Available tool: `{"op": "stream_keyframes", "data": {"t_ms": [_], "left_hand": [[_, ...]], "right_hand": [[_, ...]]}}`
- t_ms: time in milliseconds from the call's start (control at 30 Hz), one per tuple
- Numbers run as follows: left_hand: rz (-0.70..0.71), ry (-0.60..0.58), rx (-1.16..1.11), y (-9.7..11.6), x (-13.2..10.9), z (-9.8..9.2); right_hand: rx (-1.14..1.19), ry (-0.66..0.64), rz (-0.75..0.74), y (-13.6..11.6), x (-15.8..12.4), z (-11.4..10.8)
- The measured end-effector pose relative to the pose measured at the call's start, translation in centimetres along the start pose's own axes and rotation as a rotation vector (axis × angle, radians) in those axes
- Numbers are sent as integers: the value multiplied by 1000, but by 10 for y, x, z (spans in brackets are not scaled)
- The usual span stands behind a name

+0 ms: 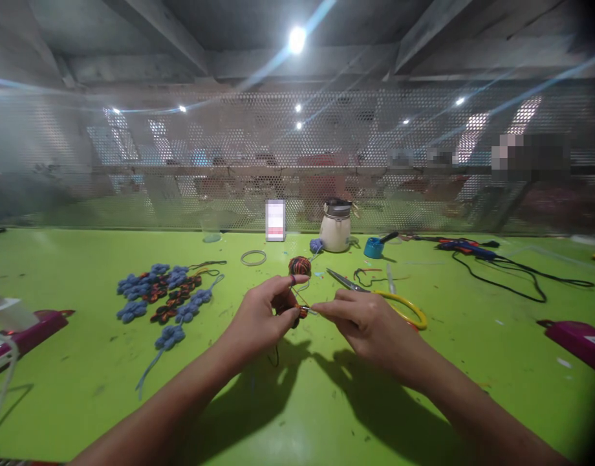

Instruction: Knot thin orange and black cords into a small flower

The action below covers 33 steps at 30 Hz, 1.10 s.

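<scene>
My left hand (pixel 264 312) is closed around a small dark red and black knotted cord piece (pixel 297 312) above the green table (pixel 297 401). My right hand (pixel 363 318) pinches a thin strand or needle-like tip that meets that piece; what it pinches is too small to name. Both hands nearly touch at the fingertips. Just behind them lies a ball of multicoloured cord (pixel 300 265). Scissors (pixel 345 280) and a yellow ring (pixel 408 307) lie close beside my right hand.
A pile of blue and dark red knotted cord flowers (pixel 164 292) lies at the left. A white jar (pixel 335 226), a phone (pixel 275 220), a blue cup (pixel 374 246), a clear ring (pixel 253 257) and a glue gun with black cable (pixel 465 248) sit further back. Pink cases (pixel 576 338) flank both sides.
</scene>
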<state>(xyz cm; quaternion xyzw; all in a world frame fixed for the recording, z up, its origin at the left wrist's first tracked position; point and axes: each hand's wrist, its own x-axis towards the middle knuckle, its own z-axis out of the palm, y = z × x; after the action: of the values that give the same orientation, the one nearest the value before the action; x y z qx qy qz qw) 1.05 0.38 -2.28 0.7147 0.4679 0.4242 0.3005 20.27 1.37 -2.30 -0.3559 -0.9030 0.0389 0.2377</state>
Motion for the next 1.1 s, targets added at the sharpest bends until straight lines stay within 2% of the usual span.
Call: {"op": "stream_keyframes", "data": {"t_ms": [167,233,300,400,500,567,633,767,867,967,1100], "left_hand": [[-111,-58,-249,-4,4,-3],[-163,-94,-370,-5,5,-4],[-160,-119,-392,-5,5,-4],[34,-51,-128,-6,1,-1],[308,68,221,-6,-5,3],[361,85,248,-5,-7,5],[277,61,67,-3,-7,5],[-23,-36,-535,2,-2,1],[-171,-103,-817,2,-1,-3],[-243,-168,-926,1,0,-7],[-249,-204,-928,-1,1,-10]], "right_hand": [[69,32,-5,1,0,-2],[167,66,-7,1,1,-3],[296,116,33,0,2,-1],[583,151,250,-2,6,7],[1040,139,521,-4,9,19],[1283,195,557,-7,11,25],[1415,257,539,-10,11,28],[1450,330,501,-15,9,29],[1374,374,435,-16,8,28],[1237,406,341,-14,6,27],[1055,386,258,-12,3,22]]}}
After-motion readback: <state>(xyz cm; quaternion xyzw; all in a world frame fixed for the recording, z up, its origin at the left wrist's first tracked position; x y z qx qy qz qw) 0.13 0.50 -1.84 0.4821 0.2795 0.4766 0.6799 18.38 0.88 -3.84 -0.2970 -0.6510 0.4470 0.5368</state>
